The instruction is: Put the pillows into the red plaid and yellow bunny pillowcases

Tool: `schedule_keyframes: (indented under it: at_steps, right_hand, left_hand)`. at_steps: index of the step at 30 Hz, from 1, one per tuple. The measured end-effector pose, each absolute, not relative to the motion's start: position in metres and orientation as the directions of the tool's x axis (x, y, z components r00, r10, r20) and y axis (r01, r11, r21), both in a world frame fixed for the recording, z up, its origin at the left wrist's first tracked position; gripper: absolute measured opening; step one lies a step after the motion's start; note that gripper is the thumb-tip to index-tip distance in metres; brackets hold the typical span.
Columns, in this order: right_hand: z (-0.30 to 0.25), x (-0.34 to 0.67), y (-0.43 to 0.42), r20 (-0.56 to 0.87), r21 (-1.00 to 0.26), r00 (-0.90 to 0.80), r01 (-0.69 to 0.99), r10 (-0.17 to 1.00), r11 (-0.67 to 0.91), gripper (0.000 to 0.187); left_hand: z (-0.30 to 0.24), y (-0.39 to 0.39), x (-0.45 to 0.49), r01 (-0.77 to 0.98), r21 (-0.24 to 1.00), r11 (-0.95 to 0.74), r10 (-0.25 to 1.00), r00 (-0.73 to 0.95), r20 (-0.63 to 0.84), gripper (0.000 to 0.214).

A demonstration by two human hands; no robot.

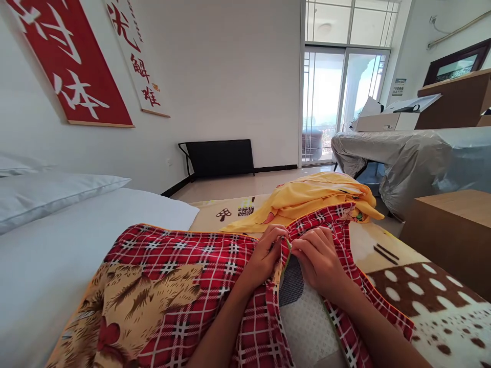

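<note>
A red plaid cover (184, 271) with a tan floral panel lies across the bed in front of me. Its opening gapes at the middle and shows a white inner pad (307, 317) with a dark patch. My left hand (264, 255) pinches the left edge of that opening, fingers closed on the cloth. My right hand (318, 258) grips the right edge close beside it, fingers curled. The two hands nearly touch at the top of the slit.
A yellow cloth (314, 197) is heaped just beyond the hands. White pillows (46, 194) lie at the left on a white sheet. A brown spotted blanket (422, 291) covers the bed at right. A wooden cabinet (452, 230) and plastic-covered furniture (402, 158) stand at right.
</note>
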State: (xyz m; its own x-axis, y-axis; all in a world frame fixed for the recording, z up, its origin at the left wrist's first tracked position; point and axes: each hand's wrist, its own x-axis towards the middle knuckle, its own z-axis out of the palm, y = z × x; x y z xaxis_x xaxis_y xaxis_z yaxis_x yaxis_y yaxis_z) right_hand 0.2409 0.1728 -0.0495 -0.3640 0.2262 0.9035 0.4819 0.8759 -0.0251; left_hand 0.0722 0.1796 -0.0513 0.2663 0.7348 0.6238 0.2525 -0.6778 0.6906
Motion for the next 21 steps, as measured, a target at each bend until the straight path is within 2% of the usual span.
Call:
schedule_keyframes:
  at_steps: [6, 12, 15, 21]
  right_hand:
    - [-0.047, 0.243, 0.173, 0.883, -0.071, -0.385, 0.456, 0.269, 0.887, 0.014]
    - [-0.041, 0.249, 0.172, 0.853, -0.099, -0.425, 0.439, 0.303, 0.893, 0.013]
    - [-0.038, 0.255, 0.169, 0.805, -0.198, -0.465, 0.375, 0.368, 0.906, 0.012]
    - [-0.027, 0.272, 0.162, 0.650, -0.480, -0.562, 0.218, 0.511, 0.850, 0.012]
  left_hand:
    - [-0.056, 0.181, 0.072, 0.277, 0.693, -0.666, 0.745, 0.198, 0.637, 0.022]
    - [-0.058, 0.181, 0.077, 0.338, 0.627, -0.702, 0.701, 0.173, 0.692, 0.019]
    - [-0.060, 0.177, 0.078, 0.367, 0.566, -0.738, 0.657, 0.200, 0.727, 0.019]
    - [-0.056, 0.159, 0.083, 0.437, 0.448, -0.780, 0.574, 0.217, 0.789, 0.019]
